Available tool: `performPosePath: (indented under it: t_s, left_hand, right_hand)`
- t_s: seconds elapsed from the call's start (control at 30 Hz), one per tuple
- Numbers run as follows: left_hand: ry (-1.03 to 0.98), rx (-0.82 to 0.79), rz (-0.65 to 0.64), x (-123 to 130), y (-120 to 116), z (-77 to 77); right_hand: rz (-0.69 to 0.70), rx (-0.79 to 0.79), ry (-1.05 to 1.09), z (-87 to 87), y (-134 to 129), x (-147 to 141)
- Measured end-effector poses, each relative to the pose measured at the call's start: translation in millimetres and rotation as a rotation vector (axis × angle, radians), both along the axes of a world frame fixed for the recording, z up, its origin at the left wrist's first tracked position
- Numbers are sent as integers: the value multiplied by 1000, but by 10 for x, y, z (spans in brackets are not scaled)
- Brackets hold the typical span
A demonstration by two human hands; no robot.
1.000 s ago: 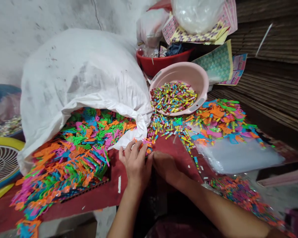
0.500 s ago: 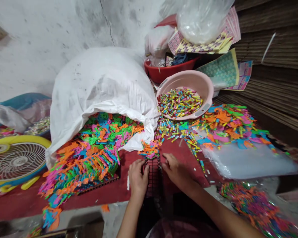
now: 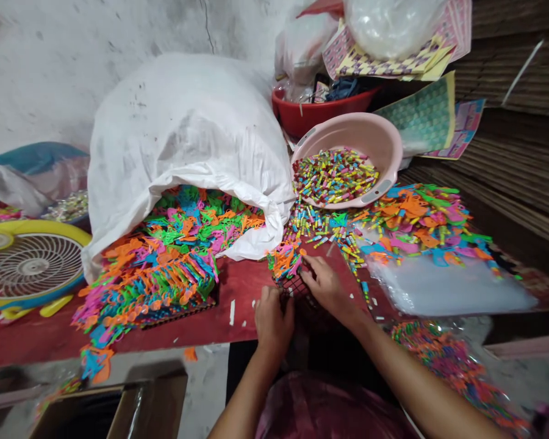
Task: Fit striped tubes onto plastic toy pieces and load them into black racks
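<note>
A dark wire grid rack [image 3: 297, 285] lies at the front edge of the red table, with colourful plastic pieces [image 3: 285, 260] bunched at its far end. My left hand [image 3: 272, 314] is at the rack's left side, fingers curled against its edge. On the other side, my right hand [image 3: 322, 283] touches the rack and the near side of the bunched pieces, its fingers bent around something too small to make out. Another rack full of plastic pieces [image 3: 165, 292] stands to the left, below the open mouth of a white sack [image 3: 187, 128].
A pink basin [image 3: 388, 146] of small coloured tubes stands behind my right hand. Finished-looking pieces [image 3: 421, 219] lie on clear plastic bags [image 3: 457, 286] at right. A yellow fan [image 3: 32, 268] is at left, and a cardboard box [image 3: 119, 414] sits below the table.
The view has shifted. The rack is turned and closer to my body. My left hand has moved right along with it, and my right hand has come nearer the bunched pieces.
</note>
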State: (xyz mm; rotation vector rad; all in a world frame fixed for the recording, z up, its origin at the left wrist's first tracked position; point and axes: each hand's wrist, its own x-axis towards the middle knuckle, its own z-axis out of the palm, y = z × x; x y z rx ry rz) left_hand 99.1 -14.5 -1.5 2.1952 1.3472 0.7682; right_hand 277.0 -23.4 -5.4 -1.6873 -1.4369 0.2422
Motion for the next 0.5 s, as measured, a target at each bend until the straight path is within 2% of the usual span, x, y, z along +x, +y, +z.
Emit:
performPosePath:
  t_s: [0.07, 0.13, 0.2, 0.3, 0.4, 0.5]
  left_hand:
    - [-55, -13, -21, -9, 14, -8]
    - [-144, -34, -17, -30, 53, -22]
    - [-241, -43, 38, -47, 103, -38]
    - [-337, -41, 108, -41, 176, -58]
    - [-395, -11, 60, -5, 218, -66]
    - [-439, 22, 14, 31, 226, -66]
  right_hand:
    - [24, -16, 20, 23, -14, 87]
    - [34, -18, 23, 116, -59, 159]
    - [9, 16, 18, 295, -121, 218]
    - [-13, 153, -39, 687, -181, 269]
    - [151, 239, -179, 1074, -129, 246]
    - [329, 198, -328, 1292, 28, 161]
